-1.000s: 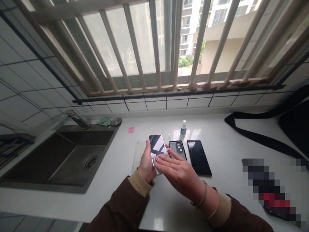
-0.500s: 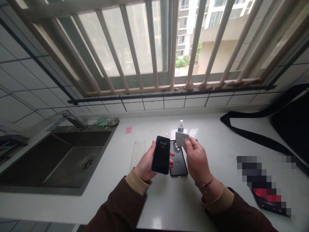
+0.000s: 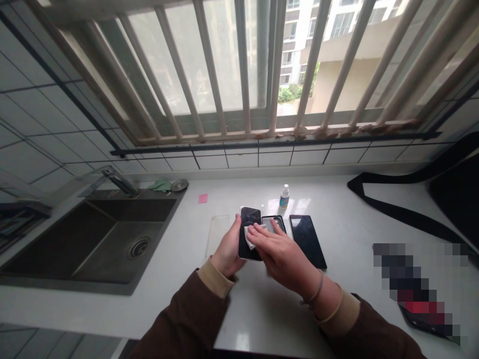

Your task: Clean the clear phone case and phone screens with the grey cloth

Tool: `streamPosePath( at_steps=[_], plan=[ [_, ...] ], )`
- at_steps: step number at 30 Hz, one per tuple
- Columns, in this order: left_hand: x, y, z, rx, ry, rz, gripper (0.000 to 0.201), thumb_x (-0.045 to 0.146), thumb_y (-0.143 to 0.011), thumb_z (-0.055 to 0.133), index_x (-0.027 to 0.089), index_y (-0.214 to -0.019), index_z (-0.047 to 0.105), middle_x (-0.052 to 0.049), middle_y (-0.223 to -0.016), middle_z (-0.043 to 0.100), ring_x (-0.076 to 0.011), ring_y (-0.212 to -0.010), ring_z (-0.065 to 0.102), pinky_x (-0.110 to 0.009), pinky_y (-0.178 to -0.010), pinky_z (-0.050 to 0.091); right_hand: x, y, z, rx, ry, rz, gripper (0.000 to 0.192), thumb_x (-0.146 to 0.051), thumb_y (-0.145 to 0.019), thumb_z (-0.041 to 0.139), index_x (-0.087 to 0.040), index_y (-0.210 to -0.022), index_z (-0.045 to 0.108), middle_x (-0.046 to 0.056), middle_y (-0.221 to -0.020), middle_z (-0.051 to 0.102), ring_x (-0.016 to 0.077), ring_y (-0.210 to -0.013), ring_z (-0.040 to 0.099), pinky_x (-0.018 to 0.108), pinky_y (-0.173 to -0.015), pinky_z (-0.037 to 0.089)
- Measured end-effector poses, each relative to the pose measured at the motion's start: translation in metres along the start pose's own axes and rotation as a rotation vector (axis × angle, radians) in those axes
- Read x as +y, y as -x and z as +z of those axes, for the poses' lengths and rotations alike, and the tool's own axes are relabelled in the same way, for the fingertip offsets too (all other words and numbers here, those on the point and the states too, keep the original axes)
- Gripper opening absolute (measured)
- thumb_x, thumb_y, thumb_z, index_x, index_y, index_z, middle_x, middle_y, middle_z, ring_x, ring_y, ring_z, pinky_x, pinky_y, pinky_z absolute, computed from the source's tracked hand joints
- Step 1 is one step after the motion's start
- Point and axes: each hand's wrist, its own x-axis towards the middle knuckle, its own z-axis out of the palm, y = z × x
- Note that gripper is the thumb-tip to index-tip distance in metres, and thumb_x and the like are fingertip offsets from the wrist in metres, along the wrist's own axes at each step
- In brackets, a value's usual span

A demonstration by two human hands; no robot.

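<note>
My left hand (image 3: pixel 229 244) is closed around the edges of a smartphone (image 3: pixel 243 249), held screen up above the counter. Dim digits show near the top of its dark screen. With fingers extended, my right hand (image 3: pixel 279 252) presses a folded white cloth (image 3: pixel 251 239) flat against the middle of the screen. Behind this hand lies a black phone case (image 3: pixel 267 220), partly covered by it. To the right, another dark phone (image 3: pixel 309 242) lies on the counter. A small white-capped bottle (image 3: pixel 284 198) stands upright farther back.
A clear phone case (image 3: pixel 217 234) and a pink sticky note (image 3: pixel 202 198) lie on the white counter (image 3: pixel 179 299). At left is a sink (image 3: pixel 112 249) with a faucet (image 3: pixel 119 182). A black strap (image 3: pixel 396 207) stretches across the right side, beyond a pixelated patch.
My right hand has brought the cloth down and left from beside the phone onto its screen. The dark phone at right, earlier hidden behind that hand, now shows. The view has shifted slightly.
</note>
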Motion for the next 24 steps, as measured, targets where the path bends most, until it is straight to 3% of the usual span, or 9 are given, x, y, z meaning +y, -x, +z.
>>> streamPosePath(
  at_steps=[8, 11, 14, 16, 19, 21, 24],
  plan=[
    [0.01, -0.005, -0.013, 0.148, -0.117, 0.058, 0.069, 0.065, -0.105, 0.042, 0.005, -0.108, 0.076, -0.021, -0.093, 0.079, -0.0263, -0.075, 0.076, -0.038, -0.075, 0.063, -0.019, -0.001, -0.007, -0.118, -0.2, -0.087, 0.041, -0.011, -0.103, 0.053, -0.022, -0.14, 0.066, 0.008, -0.144, 0.07, 0.0225, -0.141, 0.061, 0.051, -0.13, 0.036],
    [0.014, -0.003, -0.012, 0.144, -0.128, 0.092, 0.069, 0.063, -0.106, 0.04, 0.004, -0.115, 0.074, -0.023, -0.099, 0.079, -0.0255, -0.073, 0.075, -0.038, -0.073, 0.063, -0.026, -0.003, -0.018, -0.139, -0.396, -0.04, 0.034, -0.014, -0.102, 0.054, -0.024, -0.128, 0.074, 0.002, -0.118, 0.082, 0.019, -0.113, 0.078, 0.047, -0.13, 0.037],
    [0.015, -0.001, -0.008, 0.091, -0.1, 0.123, 0.067, 0.061, -0.107, 0.04, 0.004, -0.123, 0.072, -0.023, -0.106, 0.078, -0.0257, -0.076, 0.076, -0.038, -0.073, 0.063, -0.026, -0.002, -0.025, -0.136, -0.648, 0.103, 0.029, -0.027, -0.107, 0.052, -0.025, -0.114, 0.081, 0.0, -0.096, 0.085, 0.0167, -0.083, 0.081, 0.047, -0.123, 0.047],
    [0.015, 0.0, -0.006, 0.051, -0.086, 0.086, 0.068, 0.061, -0.106, 0.041, 0.004, -0.123, 0.072, -0.022, -0.104, 0.078, -0.0255, -0.075, 0.075, -0.037, -0.07, 0.063, -0.019, -0.001, -0.025, -0.039, -0.812, 0.281, 0.035, -0.039, -0.108, 0.052, -0.022, -0.106, 0.082, 0.004, -0.099, 0.085, 0.0207, -0.087, 0.081, 0.044, -0.106, 0.061],
    [0.015, 0.002, -0.004, -0.019, -0.061, 0.057, 0.067, 0.06, -0.107, 0.04, 0.004, -0.125, 0.072, -0.022, -0.103, 0.077, -0.0264, -0.079, 0.075, -0.038, -0.072, 0.062, -0.002, 0.002, -0.017, 0.286, -0.864, 0.552, 0.041, -0.049, -0.107, 0.054, -0.019, -0.109, 0.081, 0.01, -0.108, 0.084, 0.0276, -0.097, 0.08, 0.042, -0.086, 0.068],
    [0.015, 0.004, -0.002, -0.077, -0.076, 0.055, 0.067, 0.06, -0.107, 0.039, 0.004, -0.129, 0.07, -0.022, -0.106, 0.076, -0.0263, -0.082, 0.075, -0.039, -0.075, 0.063, 0.008, 0.002, -0.012, 0.479, -0.795, 0.667, 0.043, -0.051, -0.106, 0.053, -0.018, -0.115, 0.079, 0.012, -0.113, 0.082, 0.0287, -0.1, 0.08, 0.043, -0.086, 0.068],
    [0.013, 0.008, 0.0, -0.144, -0.124, 0.023, 0.07, 0.061, -0.108, 0.036, 0.005, -0.135, 0.069, -0.022, -0.108, 0.076, -0.0254, -0.081, 0.074, -0.039, -0.073, 0.063, 0.013, 0.001, -0.01, 0.575, -0.694, 0.704, 0.043, -0.049, -0.108, 0.051, -0.019, -0.123, 0.077, 0.011, -0.118, 0.081, 0.0287, -0.105, 0.078, 0.045, -0.09, 0.066]
  ],
)
